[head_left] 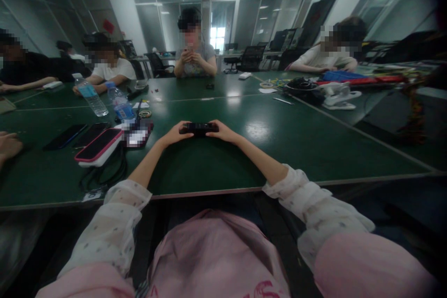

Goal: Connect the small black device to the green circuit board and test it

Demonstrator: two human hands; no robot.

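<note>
Both my hands reach out over the green table (209, 167) and hold a black oblong device (199, 129) sideways by its two ends. It looks like a phone, but its kind is not certain. My left hand (175, 134) is closed round its left end, fingers behind and thumb at the near side. Round the right end, my right hand (224, 131) grips in the same way. Off to the left of my left hand lies a phone with a pink edge (99, 145) on a white block, with black cables (104, 172) beside it.
Two water bottles (120, 102) stand at the left, near dark phones (66, 136). Another person's hand (10, 145) rests at the left edge. Several people sit around the table, one opposite (195, 58). A black bundle (303, 89) and a white device (338, 97) lie at the right.
</note>
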